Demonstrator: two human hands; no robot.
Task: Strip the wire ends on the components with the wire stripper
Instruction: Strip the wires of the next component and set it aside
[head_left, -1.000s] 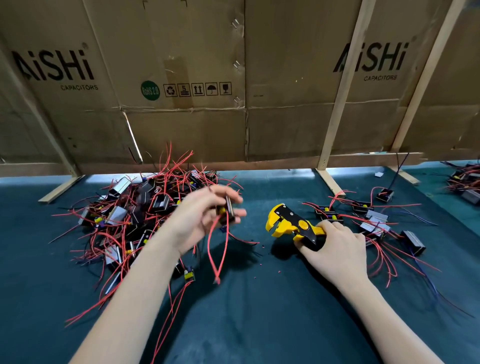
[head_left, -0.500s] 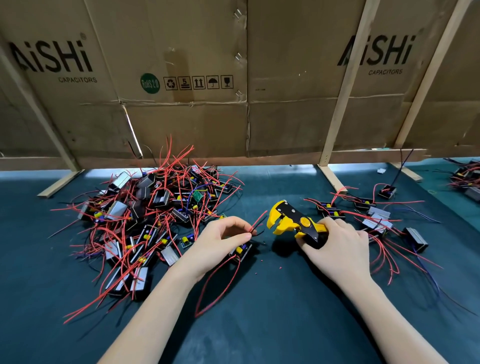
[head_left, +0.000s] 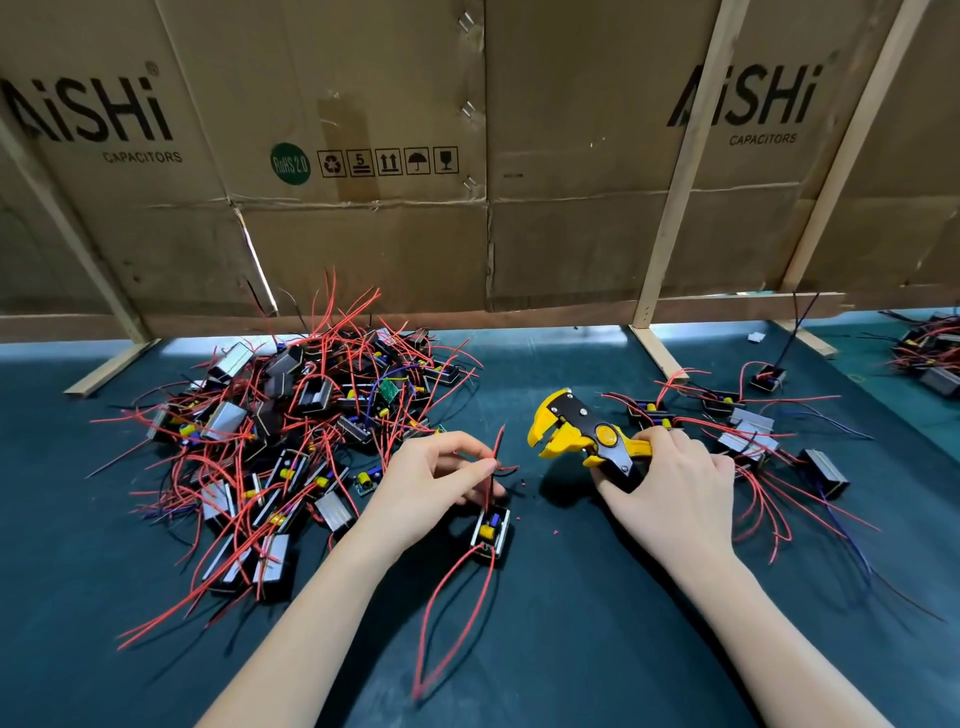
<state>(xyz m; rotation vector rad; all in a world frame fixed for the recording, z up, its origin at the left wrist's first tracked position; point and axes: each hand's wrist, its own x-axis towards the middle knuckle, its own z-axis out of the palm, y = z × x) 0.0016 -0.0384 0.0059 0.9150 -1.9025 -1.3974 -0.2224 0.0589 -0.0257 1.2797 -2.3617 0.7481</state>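
A small black component (head_left: 491, 531) with a yellow part lies on the dark green mat (head_left: 571, 649), two long red wires trailing toward me. My left hand (head_left: 434, 480) pinches the red and black wire ends (head_left: 496, 452) that rise from the component. My right hand (head_left: 670, 488) grips the handles of the yellow and black wire stripper (head_left: 582, 428). Its jaws point left and stand a short gap to the right of the held wire ends.
A big heap of components with red wires (head_left: 291, 431) covers the left of the mat. A smaller spread of components (head_left: 748, 431) lies behind my right hand. A cardboard wall on wooden struts (head_left: 483, 208) closes the back. Tiny red insulation bits (head_left: 522, 483) dot the mat.
My left hand brought a component from the heap down onto the mat and now pinches its wire ends upright. The stripper and my right hand have barely moved.
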